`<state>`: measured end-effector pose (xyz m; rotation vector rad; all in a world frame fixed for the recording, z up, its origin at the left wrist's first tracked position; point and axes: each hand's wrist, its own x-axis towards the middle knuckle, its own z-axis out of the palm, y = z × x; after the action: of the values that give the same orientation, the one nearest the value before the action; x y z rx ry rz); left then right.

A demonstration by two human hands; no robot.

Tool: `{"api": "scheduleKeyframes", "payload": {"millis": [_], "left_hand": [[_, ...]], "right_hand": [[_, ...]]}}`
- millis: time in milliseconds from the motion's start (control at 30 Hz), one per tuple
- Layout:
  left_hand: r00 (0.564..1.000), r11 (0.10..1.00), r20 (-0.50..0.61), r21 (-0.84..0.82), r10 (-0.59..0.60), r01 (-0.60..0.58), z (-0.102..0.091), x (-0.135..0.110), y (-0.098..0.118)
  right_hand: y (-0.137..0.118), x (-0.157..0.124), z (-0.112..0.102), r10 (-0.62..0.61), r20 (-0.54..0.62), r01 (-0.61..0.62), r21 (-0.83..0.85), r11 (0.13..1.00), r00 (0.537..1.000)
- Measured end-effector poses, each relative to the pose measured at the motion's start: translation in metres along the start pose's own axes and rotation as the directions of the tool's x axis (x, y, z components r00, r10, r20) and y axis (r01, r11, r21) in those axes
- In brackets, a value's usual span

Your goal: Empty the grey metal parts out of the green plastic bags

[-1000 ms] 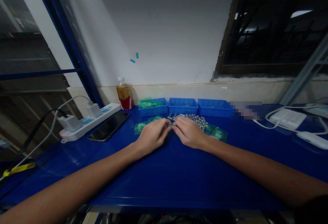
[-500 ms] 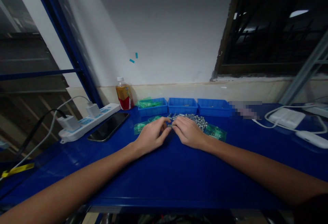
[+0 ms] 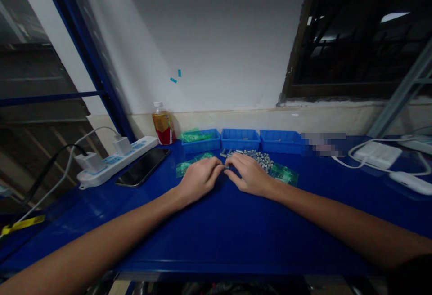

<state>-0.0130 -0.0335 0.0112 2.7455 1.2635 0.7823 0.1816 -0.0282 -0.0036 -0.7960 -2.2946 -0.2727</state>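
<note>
My left hand (image 3: 200,176) is closed in a pinch on a small silvery metal piece (image 3: 226,167), too small to tell whether it is a bolt. Facing it, my right hand (image 3: 249,174) has its thumb and forefinger parted around the free end of that piece; whether they touch it I cannot tell. Just behind both hands lies a pile of small silvery metal parts (image 3: 266,161), some of them long like bolts. Green plastic bags lie beside the hands, one at the left (image 3: 184,167) and one at the right (image 3: 284,174).
Along the wall stand three blue bins: the left (image 3: 201,144) with green bags, the middle (image 3: 240,143) and right (image 3: 281,144) with small parts. A drink bottle (image 3: 164,124), a phone (image 3: 143,167) and a power strip (image 3: 97,176) are at left. White chargers with cables (image 3: 378,155) lie at right.
My right thumb and forefinger have come apart from their pinch on the metal piece. The left hand keeps its place, its fingertips now closed on the piece.
</note>
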Motion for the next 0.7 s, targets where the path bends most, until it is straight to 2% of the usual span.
{"api": "scheduleKeyframes", "payload": {"millis": [100,367,600,700], "left_hand": [[1.0,1.0,0.016,0.009,0.003,-0.003,-0.0011,0.0001,0.0005],[0.997,0.997,-0.023,-0.043,0.069,-0.07,0.0004,-0.0007,-0.0007],[0.999,0.999,-0.01,-0.025,0.039,-0.039,-0.0005,-0.0002,-0.001],[0.999,0.999,0.008,-0.004,0.032,-0.032,-0.0004,0.0001,-0.0019]], "right_hand": [[0.0003,-0.0001,0.0004,-0.012,0.014,0.013,-0.045,0.999,1.0],[0.0025,0.0001,0.0022,0.001,0.048,0.004,-0.098,0.995,0.999],[0.0008,-0.0002,0.0008,0.024,0.009,-0.024,0.02,0.999,1.0],[0.0,-0.0006,0.0007,0.012,-0.009,-0.012,0.02,1.0,1.0]]}}
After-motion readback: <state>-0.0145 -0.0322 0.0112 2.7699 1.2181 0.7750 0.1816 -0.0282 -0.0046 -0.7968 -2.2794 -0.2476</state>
